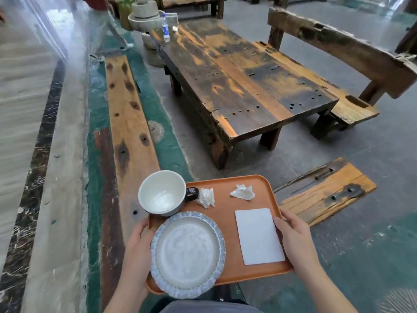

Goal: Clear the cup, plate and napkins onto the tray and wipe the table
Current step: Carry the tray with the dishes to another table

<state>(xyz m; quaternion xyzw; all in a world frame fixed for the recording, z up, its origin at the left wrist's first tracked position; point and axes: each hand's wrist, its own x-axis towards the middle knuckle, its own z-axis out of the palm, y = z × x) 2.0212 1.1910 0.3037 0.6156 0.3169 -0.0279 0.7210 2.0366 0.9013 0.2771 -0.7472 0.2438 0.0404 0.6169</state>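
Tray (225, 195): orange, smooth plastic, rounded corners and a raised lip; I carry it level in front of me, well short of the worktop (237, 86), so nothing slides.
Left hand (137, 247): clamped on the tray's left edge, fingers curled under, thumb by the plate's rim.
Right hand (295, 236): gripping the right edge, thumb on top beside the flat napkin.
Cup (162, 192): wide, round, pale glazed inside, dark handle; stands upright at the tray's far left corner, overhanging the lip, touching the plate.
Plate (187, 254): round, grey-white glaze with a ribbed bluish rim; sits near left, jutting past the tray's near edge.
Napkins: two crumpled wads (205, 197) (243, 192) along the far side, one flat white rectangle (259, 236) by my right hand.
Worktop: long rough plank table, dark and orange, pitted with holes; a bottle (165, 28) and a small white scrap stand at its far end.
Judgement: clearing looks done; wiping I cannot confirm.
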